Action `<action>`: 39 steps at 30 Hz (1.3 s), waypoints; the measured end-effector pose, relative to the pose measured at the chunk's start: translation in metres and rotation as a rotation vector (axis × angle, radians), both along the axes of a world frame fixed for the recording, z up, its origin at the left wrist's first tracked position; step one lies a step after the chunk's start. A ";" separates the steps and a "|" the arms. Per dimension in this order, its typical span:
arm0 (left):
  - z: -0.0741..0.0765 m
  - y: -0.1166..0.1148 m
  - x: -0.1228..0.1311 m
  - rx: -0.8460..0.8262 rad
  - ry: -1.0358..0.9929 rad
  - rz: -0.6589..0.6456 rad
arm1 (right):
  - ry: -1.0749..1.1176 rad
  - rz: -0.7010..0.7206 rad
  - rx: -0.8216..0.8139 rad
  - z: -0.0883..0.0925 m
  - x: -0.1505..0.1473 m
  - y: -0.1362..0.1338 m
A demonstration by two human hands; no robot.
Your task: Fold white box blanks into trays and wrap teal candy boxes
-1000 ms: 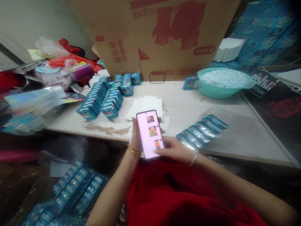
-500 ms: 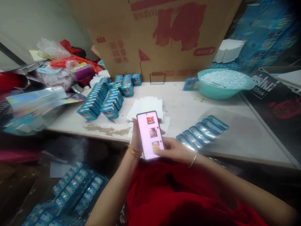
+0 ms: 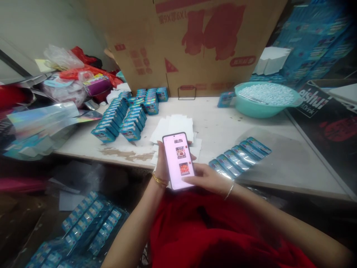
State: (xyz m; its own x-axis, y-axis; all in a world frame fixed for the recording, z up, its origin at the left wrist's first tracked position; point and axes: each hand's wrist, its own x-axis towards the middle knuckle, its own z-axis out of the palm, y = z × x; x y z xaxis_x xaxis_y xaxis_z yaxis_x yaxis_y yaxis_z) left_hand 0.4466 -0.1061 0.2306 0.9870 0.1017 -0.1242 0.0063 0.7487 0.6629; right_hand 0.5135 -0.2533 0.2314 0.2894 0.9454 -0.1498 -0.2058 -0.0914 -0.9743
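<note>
A smartphone (image 3: pixel 175 171) is held upright over the table's front edge, its lit pink-white screen showing several small pictures. My left hand (image 3: pixel 161 165) wraps round its left side, with fingertips showing at the far right edge. From the right, my right hand (image 3: pixel 208 178) grips the lower part of the phone, its thumb over the bottom of the screen; the other fingers are mostly hidden behind it. Just beyond the phone lies a pile of white paper pieces (image 3: pixel 174 124). To the right, a row of blue-edged clear packs (image 3: pixel 237 158) lies on the table.
Rows of small blue boxes (image 3: pixel 108 124) stand on the left of the table (image 3: pixel 212 130). A turquoise basin (image 3: pixel 258 108) full of small pale pieces sits at the back right. A big cardboard box (image 3: pixel 195 67) rises behind. More blue packs (image 3: pixel 80 227) lie below left.
The pictures on the phone screen have changed and shifted. My right thumb has moved slightly on the screen. Both hands keep their hold on the phone.
</note>
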 end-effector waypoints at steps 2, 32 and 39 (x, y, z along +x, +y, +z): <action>0.000 0.000 0.000 -0.004 0.002 0.002 | 0.041 -0.039 -0.033 0.000 -0.001 0.002; -0.001 -0.003 0.000 -0.016 -0.014 -0.011 | -0.017 0.024 -0.013 -0.002 0.001 -0.004; -0.002 -0.004 0.000 -0.013 -0.012 -0.006 | 0.015 -0.037 -0.059 -0.005 0.002 -0.003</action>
